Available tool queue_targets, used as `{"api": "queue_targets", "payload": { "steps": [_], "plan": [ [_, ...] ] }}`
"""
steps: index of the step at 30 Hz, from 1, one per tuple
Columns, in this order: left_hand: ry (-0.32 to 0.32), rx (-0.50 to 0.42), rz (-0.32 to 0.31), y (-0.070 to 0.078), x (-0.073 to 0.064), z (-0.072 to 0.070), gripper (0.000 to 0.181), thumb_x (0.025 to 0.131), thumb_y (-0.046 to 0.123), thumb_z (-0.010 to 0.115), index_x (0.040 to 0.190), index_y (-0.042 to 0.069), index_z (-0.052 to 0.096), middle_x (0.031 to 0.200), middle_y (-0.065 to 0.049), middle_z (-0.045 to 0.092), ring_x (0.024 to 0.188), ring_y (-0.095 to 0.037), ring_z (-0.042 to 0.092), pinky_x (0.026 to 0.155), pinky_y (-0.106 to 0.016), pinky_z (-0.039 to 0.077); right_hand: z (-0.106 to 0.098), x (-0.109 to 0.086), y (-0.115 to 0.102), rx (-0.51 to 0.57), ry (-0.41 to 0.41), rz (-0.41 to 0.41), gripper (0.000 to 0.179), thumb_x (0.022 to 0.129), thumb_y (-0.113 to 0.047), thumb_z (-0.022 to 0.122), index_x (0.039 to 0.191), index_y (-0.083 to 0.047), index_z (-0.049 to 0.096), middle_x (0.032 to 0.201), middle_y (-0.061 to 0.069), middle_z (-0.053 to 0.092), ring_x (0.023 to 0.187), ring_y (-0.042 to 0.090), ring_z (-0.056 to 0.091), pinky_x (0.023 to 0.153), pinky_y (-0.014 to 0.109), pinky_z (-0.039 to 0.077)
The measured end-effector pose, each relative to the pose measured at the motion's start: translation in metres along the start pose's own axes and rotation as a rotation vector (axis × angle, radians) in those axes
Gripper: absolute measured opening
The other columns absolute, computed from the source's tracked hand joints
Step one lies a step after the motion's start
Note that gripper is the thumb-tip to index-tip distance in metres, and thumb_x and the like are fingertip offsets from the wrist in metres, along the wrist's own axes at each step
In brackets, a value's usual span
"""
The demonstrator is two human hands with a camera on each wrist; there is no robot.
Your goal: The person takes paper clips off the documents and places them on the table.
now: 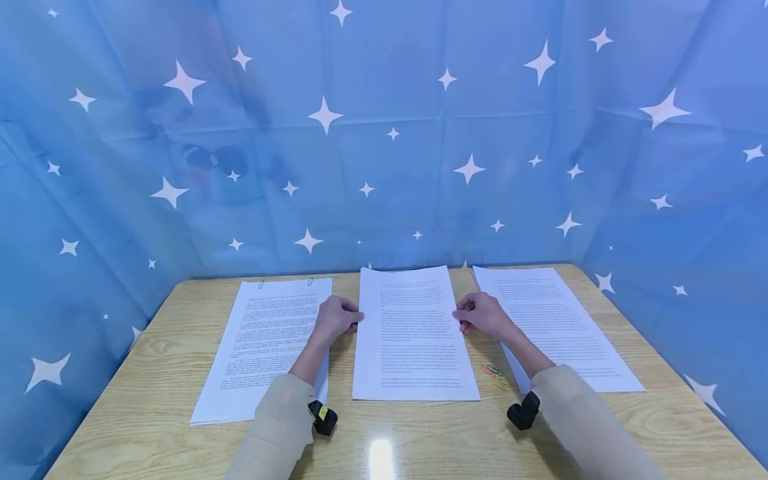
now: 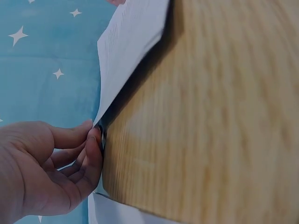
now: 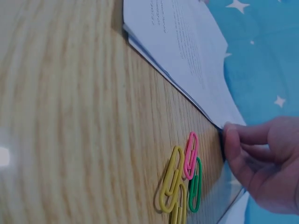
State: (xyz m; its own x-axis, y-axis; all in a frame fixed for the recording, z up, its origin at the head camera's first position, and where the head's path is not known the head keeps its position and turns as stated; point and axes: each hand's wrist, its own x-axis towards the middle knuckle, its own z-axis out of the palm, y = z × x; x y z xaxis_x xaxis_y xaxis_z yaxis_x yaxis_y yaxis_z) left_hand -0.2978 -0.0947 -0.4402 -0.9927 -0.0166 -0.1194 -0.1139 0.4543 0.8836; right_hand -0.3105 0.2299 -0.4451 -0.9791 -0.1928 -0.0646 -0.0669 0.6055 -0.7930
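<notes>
The middle stack of printed sheets (image 1: 414, 333) lies on the wooden surface (image 1: 150, 413), between two other stacks, and both hands hold it by its long edges. The left hand (image 1: 337, 319) pinches the stack's left edge with curled fingers (image 2: 93, 144), thumb and fingertips pressed together on the paper; the right hand (image 1: 483, 313) pinches the right edge in the same way, its fingers (image 3: 233, 140) closed on the edge. In the left wrist view the edge of the stack stands slightly off the surface at the pinch. Near the right hand, just right of the stack, lie coloured paper clips (image 3: 184, 179): yellow, pink and green, touching one another. The left stack (image 1: 264, 347) carries two clips on its far edge; the right stack (image 1: 558, 327) lies beside the right forearm. Blue star-patterned cloth (image 1: 384, 133) hangs behind.
</notes>
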Motion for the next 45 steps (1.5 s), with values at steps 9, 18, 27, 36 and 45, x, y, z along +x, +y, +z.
{"api": "queue_targets", "payload": {
  "steps": [9, 18, 27, 36, 45],
  "plan": [
    [-0.006, -0.008, -0.008, 0.002, -0.003, -0.003, 0.014, 0.092, 0.002, 0.071, 0.101, -0.008, 0.071, 0.08, -0.014, 0.072, 0.065, -0.016, 0.069, 0.064, -0.026, 0.055, 0.0, 0.0, -0.002, -0.026, 0.024, 0.033, 0.019, 0.098, -0.007, 0.063, 0.107, 0.009, 0.06, 0.077, 0.011, 0.066, 0.061, 0.015, 0.066, 0.059, 0.029, 0.056],
    [-0.015, 0.065, -0.024, -0.001, -0.008, -0.01, 0.021, 0.094, 0.011, 0.071, 0.105, -0.006, 0.069, 0.087, -0.012, 0.071, 0.075, -0.019, 0.069, 0.068, -0.028, 0.053, -0.001, -0.003, -0.002, -0.053, 0.022, 0.053, 0.023, 0.101, -0.012, 0.059, 0.111, 0.009, 0.058, 0.079, 0.012, 0.067, 0.064, 0.017, 0.066, 0.062, 0.031, 0.055],
    [-0.015, 0.079, 0.016, -0.002, -0.019, -0.024, 0.024, 0.097, 0.017, 0.065, 0.112, -0.003, 0.066, 0.092, -0.014, 0.069, 0.08, -0.024, 0.066, 0.067, -0.03, 0.05, -0.004, -0.011, -0.007, -0.068, 0.055, 0.025, 0.028, 0.1, -0.012, 0.059, 0.115, 0.011, 0.056, 0.088, 0.017, 0.068, 0.07, 0.022, 0.069, 0.064, 0.035, 0.056],
    [0.006, 0.158, 0.079, -0.001, -0.032, -0.042, 0.026, 0.098, 0.021, 0.063, 0.112, -0.001, 0.068, 0.101, -0.013, 0.068, 0.089, -0.025, 0.064, 0.079, -0.04, 0.052, -0.004, -0.015, -0.023, -0.094, 0.123, -0.034, 0.027, 0.102, -0.014, 0.056, 0.118, 0.007, 0.058, 0.092, 0.02, 0.067, 0.077, 0.031, 0.066, 0.062, 0.035, 0.049],
    [0.017, 0.185, 0.144, -0.002, -0.046, -0.055, 0.026, 0.099, 0.019, 0.064, 0.114, -0.002, 0.068, 0.102, -0.013, 0.069, 0.086, -0.023, 0.063, 0.073, -0.036, 0.051, 0.008, -0.018, -0.049, -0.014, 0.137, -0.058, 0.028, 0.101, -0.012, 0.058, 0.121, 0.007, 0.059, 0.106, 0.025, 0.066, 0.089, 0.036, 0.068, 0.072, 0.033, 0.056]
  ]
}}
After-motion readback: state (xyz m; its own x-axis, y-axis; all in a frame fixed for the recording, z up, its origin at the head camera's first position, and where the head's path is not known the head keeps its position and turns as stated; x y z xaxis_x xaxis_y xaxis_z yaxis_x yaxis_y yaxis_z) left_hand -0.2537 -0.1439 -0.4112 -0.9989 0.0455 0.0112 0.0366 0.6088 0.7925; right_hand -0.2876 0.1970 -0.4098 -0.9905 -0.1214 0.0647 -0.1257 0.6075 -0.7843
